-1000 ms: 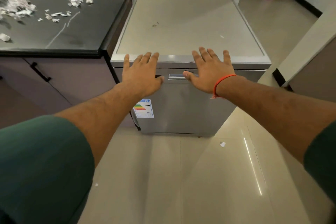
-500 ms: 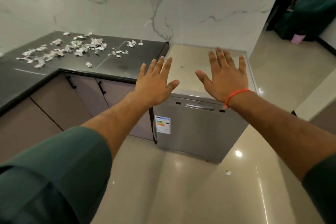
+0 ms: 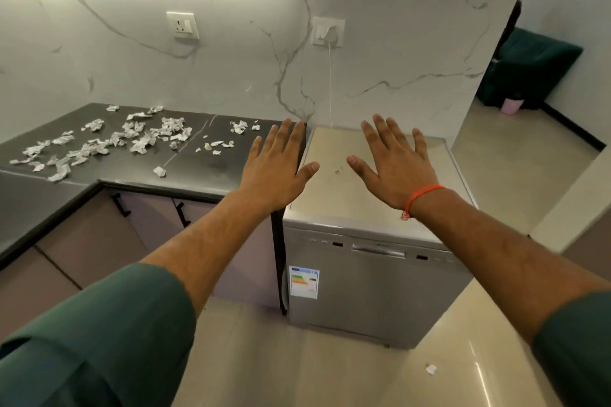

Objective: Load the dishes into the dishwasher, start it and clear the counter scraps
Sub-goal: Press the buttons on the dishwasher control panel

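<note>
A marble-veined wall (image 3: 231, 69) fills the upper half of the view; its top is cut off by a lit cabinet underside. The pale tiled floor (image 3: 297, 367) is partly hidden by both forearms and green sleeves, which are cropped by the lower frame edge. The dark bench (image 3: 109, 175) is seen at left, its near-left run cut off by the frame edge; purple cabinet doors below it are partly blocked by the left arm. The dishwasher (image 3: 373, 301) is placed just beside the bench end, against the wall, door closed; its interior is hidden, so no dishes can be made out. Button markings on the control strip are too small to read. An energy label (image 3: 304, 281) is stuck at the door's upper left; its text is not legible. A dark green object is glimpsed through the doorway at right, mostly cut off. The paper scraps (image 3: 109, 142) are scattered over the bench top, well apart from the hands; one more scrap (image 3: 430, 369) is seen on the floor right of the dishwasher. The left hand (image 3: 276, 170) is held flat, fingers spread, over the bench end and dishwasher edge; contact cannot be told. The right hand (image 3: 395, 168) is likewise spread, nothing gripped, above the dishwasher top. An orange wrist band (image 3: 420, 196) is worn on the right wrist. Two wall sockets (image 3: 183, 24) are seen; a cord is plugged into the right one.
</note>
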Tool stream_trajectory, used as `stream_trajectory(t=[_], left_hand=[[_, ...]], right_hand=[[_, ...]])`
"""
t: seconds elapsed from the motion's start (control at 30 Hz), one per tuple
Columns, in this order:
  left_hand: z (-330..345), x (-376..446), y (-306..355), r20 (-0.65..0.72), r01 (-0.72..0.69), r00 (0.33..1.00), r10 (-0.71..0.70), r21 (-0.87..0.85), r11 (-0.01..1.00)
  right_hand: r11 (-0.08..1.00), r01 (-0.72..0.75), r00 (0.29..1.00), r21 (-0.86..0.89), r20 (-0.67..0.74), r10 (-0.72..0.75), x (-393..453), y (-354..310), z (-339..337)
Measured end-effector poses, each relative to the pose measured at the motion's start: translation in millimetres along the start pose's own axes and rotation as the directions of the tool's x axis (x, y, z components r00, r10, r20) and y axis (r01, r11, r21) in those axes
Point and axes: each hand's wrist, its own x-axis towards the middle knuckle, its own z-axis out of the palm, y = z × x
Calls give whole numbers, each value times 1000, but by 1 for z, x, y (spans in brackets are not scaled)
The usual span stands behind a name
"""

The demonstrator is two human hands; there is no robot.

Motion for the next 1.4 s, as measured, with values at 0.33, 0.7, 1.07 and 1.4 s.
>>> stream_trajectory(t=[0.33,0.7,1.07,1.4], left_hand=[[0,90,-38,-47,-48,998,46,-41,998],[32,205,-64,-1,2,1000,-2,-17,1000],[71,335,-97,76,3,997,-4,4,1000],[94,483,-144,173,-28,984,31,-19,999]], right_hand=[[1000,-12,1000,5,-19,12,84,1,17],[996,-13,1000,91,24,10,196,52,65],[991,-55,995,123,94,43,307,77,111],[986,-141,984,85,121,131,396,68,135]])
